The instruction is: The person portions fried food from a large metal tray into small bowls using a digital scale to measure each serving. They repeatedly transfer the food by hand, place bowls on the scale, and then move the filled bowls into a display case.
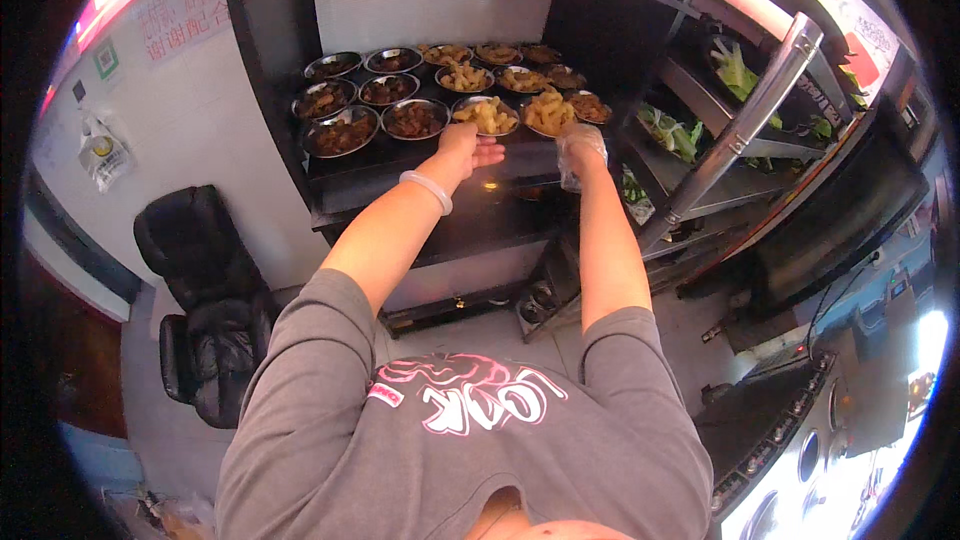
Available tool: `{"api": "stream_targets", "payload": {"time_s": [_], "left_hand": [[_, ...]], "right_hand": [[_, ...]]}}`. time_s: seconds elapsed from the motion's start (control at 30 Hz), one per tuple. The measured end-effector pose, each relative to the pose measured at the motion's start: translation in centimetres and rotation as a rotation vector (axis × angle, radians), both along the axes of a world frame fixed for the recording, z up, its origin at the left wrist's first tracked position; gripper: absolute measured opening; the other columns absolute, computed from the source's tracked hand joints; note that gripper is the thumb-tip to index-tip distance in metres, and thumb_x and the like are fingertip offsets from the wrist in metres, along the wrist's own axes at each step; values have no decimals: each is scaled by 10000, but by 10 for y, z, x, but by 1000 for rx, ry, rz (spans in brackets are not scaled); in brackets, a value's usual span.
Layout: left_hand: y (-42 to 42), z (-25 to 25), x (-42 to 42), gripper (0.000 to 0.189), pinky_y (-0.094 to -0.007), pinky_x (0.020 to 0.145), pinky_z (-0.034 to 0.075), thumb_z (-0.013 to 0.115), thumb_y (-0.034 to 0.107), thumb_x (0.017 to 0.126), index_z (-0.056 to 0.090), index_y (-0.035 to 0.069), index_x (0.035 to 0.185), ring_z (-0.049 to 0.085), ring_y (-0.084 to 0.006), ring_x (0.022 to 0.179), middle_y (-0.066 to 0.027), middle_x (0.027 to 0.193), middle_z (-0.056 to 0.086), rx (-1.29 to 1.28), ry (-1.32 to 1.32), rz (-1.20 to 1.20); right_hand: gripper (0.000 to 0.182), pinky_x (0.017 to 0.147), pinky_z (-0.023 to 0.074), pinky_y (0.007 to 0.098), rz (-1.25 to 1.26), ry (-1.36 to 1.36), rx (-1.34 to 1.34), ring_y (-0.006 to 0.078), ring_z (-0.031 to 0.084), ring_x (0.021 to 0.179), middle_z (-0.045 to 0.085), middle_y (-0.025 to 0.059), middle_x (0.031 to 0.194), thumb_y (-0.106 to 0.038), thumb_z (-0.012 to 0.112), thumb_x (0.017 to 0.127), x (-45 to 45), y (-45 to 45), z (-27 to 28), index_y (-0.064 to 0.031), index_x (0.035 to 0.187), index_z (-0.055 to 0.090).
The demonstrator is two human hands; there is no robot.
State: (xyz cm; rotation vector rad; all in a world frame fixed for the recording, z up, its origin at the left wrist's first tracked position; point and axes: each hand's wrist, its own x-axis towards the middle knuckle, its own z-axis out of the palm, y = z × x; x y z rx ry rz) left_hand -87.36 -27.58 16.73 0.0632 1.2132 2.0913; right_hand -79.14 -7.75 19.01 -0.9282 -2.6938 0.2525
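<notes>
Several round metal plates of food stand in rows on a black shelf point(450, 165) before me. My left hand point(466, 148), bare with a pale bangle at the wrist, is at the near rim of a plate of yellow fried food point(487, 117), fingers extended to the right; whether it grips the rim I cannot tell. My right hand point(581, 151), in a clear plastic glove, is at the near right edge of another heaped plate of fried food point(550, 114); its fingertips are hidden. Plates of dark brown pieces point(414, 120) stand to the left.
A metal rack point(720, 199) with leafy greens point(671, 133) stands at the right, its shiny post point(739, 120) near my right forearm. A black padded chair point(217, 315) is at the left by the wall. Round-holed metal equipment point(810, 457) is at the lower right.
</notes>
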Motion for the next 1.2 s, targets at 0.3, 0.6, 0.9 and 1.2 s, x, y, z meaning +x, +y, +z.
{"api": "stream_targets", "payload": {"time_s": [0.3, 0.6, 0.9, 1.2], "left_hand": [[-16, 7, 9, 289, -421, 597, 543, 432, 233, 903, 394, 22, 1097, 630, -314, 768, -171, 944, 602, 160, -22, -71], [31, 1, 162, 239, -296, 466, 447, 502, 245, 867, 460, 88, 1043, 552, -165, 616, -81, 848, 588, -44, 262, -778], [34, -54, 306, 187, -233, 402, 366, 518, 224, 872, 458, 109, 1006, 502, -119, 555, -36, 786, 553, -393, 329, -1693], [-137, -41, 438, 164, -217, 387, 349, 533, 199, 861, 477, 90, 969, 490, -95, 544, -19, 765, 541, -159, 367, -2539]], "right_hand": [[358, 450, 405, 271, 420, 644, -492, 141, 569, 558, 661, 101, 858, -336, 443, 911, -5, 18, -47, 2, 963, 546], [403, 534, 444, 287, -276, 1210, -1148, 150, 547, 600, 626, 95, 829, -272, 557, 861, 189, -94, -11, -63, 1182, 432], [210, 442, 419, 301, -1261, 1945, -659, 154, 490, 491, 531, 95, 702, -138, 539, 865, 400, -251, -177, -59, 1049, 476], [239, 477, 464, 258, -1810, 2173, 369, 143, 538, 535, 568, 76, 699, -261, 575, 856, 440, -597, -121, -74, 995, 519]]}}
